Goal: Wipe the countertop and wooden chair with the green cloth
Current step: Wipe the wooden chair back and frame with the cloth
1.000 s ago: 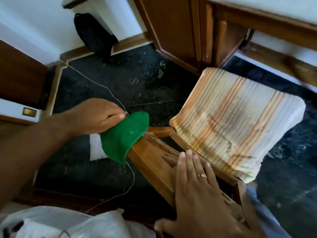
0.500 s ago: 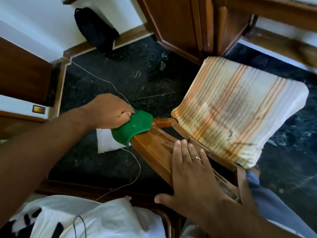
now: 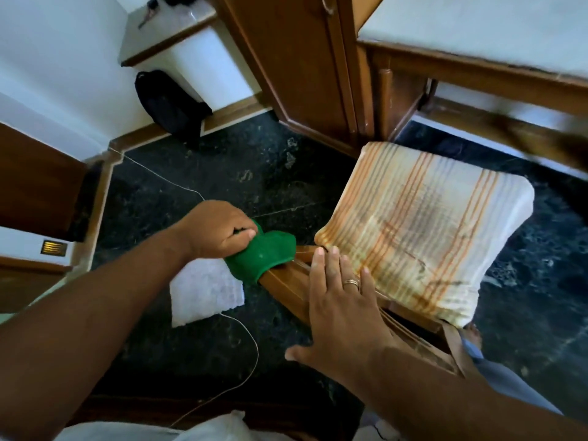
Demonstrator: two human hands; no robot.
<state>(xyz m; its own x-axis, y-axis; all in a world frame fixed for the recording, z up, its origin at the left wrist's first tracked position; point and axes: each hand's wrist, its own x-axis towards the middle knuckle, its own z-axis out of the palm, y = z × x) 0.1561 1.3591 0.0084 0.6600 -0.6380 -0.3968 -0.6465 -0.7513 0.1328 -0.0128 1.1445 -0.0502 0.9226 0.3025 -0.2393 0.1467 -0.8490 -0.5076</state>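
Landmark = wooden chair (image 3: 286, 286), seen from above, its back rail running diagonally thru the middle of the frame.

L hand (image 3: 219, 230) is fisted shut around the green cloth (image 3: 262, 254), which is bunched & draped over the far end of the top rail, touching the wood. R hand (image 3: 337, 308) lies flat & fully spread on the same rail, nearer the person, holding nothing; by the look of it it's just steadying the chair. A ring shows on one finger.

Striped cushion (image 3: 423, 233) sits on the seat just beyond the R hand's fingertips. White paper (image 3: 203, 289) lies on the dark floor (image 3: 222, 173) beside the rail end, under the cloth hand. A thin cord (image 3: 251, 342) trails across the floor on that side.

Progress, as a guess: chair step is underway, w/ the cloth at one end of the back rail. Rest of the rail under the R hand, the frame & the legs prob still to do; can't tell which wood is already clean. The pale countertop (image 3: 477, 23) is well beyond the chair at the frame's top edge; whether it's been wiped can't be judged from here
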